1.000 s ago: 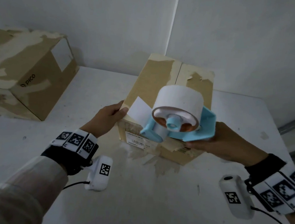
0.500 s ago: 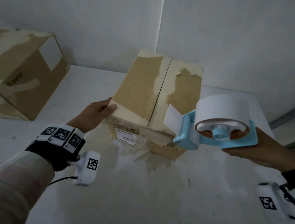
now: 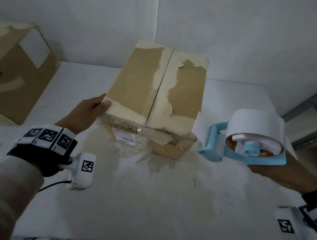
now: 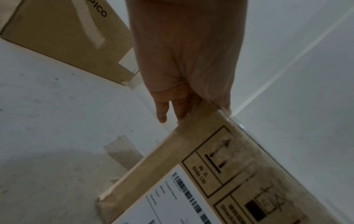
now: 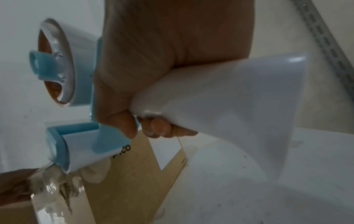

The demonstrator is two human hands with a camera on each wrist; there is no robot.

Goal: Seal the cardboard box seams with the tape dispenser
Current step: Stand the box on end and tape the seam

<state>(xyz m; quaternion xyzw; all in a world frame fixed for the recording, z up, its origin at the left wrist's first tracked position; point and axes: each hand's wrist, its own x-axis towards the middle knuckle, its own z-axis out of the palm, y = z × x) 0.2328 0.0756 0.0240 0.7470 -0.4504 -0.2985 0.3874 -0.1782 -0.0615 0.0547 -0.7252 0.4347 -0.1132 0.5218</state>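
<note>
- The white desk carries everything, its top stained and scuffed in front of the boxes.
- A second cardboard box, printed "PICO", lies at the far left of the desk, well apart from both hands.
- The cardboard box to be sealed stands near the middle of the desk, between the two hands. Its top flaps meet along a centre seam running away from the person; the paper facing around that seam is torn away in pale patches, and no fresh tape lies over it.
- A white label with barcodes and a "Side Up" arrow mark sit on the near face of this box, under clear film.
- The left hand holds the box's near left top corner: the thumb lies on the top face, and the fingers reach down the left side wall, fairly straight.
- The tape dispenser, light blue with a white tape roll, is held in the air just to the right of the box, apart from it. A loose tape end at its front roller points toward the box's right edge, very close to it.
- The right hand grips the dispenser from below, fingers curled tight round its white handle.
</note>
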